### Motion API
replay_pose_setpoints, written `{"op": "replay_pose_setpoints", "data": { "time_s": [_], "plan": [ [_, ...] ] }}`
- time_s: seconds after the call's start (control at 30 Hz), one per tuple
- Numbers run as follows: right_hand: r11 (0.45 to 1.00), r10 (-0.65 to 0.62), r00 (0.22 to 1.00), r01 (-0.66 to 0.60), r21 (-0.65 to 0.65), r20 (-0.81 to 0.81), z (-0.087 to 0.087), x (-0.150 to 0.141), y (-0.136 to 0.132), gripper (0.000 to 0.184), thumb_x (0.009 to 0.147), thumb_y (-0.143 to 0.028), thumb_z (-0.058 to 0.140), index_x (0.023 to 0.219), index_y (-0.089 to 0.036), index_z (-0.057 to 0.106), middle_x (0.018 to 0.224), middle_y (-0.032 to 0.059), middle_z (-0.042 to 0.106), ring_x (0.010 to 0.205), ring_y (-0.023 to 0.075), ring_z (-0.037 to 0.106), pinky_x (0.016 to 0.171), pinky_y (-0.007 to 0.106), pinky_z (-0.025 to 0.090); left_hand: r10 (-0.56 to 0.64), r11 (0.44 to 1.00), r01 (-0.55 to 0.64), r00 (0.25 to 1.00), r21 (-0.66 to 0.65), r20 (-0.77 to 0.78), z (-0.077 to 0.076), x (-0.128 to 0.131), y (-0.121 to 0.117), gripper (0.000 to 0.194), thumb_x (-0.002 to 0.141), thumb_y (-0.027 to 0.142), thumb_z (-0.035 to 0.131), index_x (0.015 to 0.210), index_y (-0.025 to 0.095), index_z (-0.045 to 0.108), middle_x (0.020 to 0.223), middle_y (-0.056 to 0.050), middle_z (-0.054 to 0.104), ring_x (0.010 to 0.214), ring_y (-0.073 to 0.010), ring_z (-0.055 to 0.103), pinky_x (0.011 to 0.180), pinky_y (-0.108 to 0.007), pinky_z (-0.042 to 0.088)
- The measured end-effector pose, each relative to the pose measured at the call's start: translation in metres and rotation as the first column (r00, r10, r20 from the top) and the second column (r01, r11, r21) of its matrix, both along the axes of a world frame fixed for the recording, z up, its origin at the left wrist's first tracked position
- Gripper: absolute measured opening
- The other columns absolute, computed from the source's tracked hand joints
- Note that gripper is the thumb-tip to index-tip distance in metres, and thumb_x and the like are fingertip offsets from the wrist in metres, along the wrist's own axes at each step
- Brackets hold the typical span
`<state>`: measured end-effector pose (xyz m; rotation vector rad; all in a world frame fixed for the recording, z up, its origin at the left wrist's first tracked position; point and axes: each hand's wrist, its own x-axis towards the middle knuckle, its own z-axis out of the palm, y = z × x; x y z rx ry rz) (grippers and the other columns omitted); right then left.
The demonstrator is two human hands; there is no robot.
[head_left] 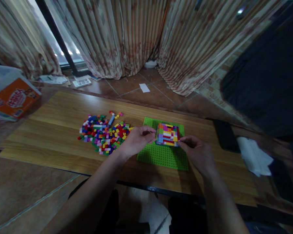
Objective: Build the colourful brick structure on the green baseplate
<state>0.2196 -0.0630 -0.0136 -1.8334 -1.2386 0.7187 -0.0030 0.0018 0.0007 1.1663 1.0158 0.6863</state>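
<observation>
A multicoloured block of toy bricks (167, 134) rests on the green studded baseplate (161, 157), toward its far side. My left hand (139, 139) is closed, thumb and fingertips together at the block's left edge. At the right edge, my right hand (197, 151) has its thumb and index finger pinched against the block's side. Whether a small loose brick sits between either set of fingertips is too small to tell. Left of my left hand lies a heap of loose toy bricks (107, 133) in many colours, and its near right part is partly hidden by that hand.
The wooden table (51, 136) carries all this. A dark phone-like slab (226, 136) and white tissues (255, 156) lie at the right. A clear plastic tub with an orange label (14, 97) stands at the far left. Curtains (107, 39) hang behind.
</observation>
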Motion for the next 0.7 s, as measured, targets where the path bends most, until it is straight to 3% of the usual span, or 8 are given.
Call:
{"op": "replay_pose_setpoints", "data": {
  "time_s": [0.43, 0.7],
  "plan": [
    [0.999, -0.026, 0.995, 0.029, 0.036, -0.095, -0.0010, -0.0010, 0.0002, 0.024, 0.066, -0.041, 0.076, 0.078, -0.021, 0.074, 0.080, 0.0039, 0.075, 0.074, 0.0207, 0.069, 0.074, 0.036, 0.053, -0.023, 1.000, 0.023, 1.000, 0.013, -0.015, -0.0019, -0.0004, -0.0001, 0.010, 0.081, 0.017, 0.058, 0.086, 0.014, 0.067, 0.073, 0.000, 0.065, 0.066, -0.0101, 0.057, 0.066, -0.024, 0.045],
    [0.996, 0.030, 0.999, -0.032, 0.087, 0.027, -0.0040, -0.0003, -0.0005, 0.017, 0.073, -0.038, 0.072, 0.075, -0.022, 0.072, 0.078, 0.0032, 0.073, 0.073, 0.0200, 0.066, 0.071, 0.034, 0.051, -0.067, 0.996, 0.069, 0.997, 0.049, -0.030, -0.0072, -0.0015, -0.0006, 0.014, 0.080, 0.020, 0.060, 0.089, 0.014, 0.068, 0.071, 0.001, 0.062, 0.064, -0.0101, 0.054, 0.063, -0.023, 0.043]
  ]
}}
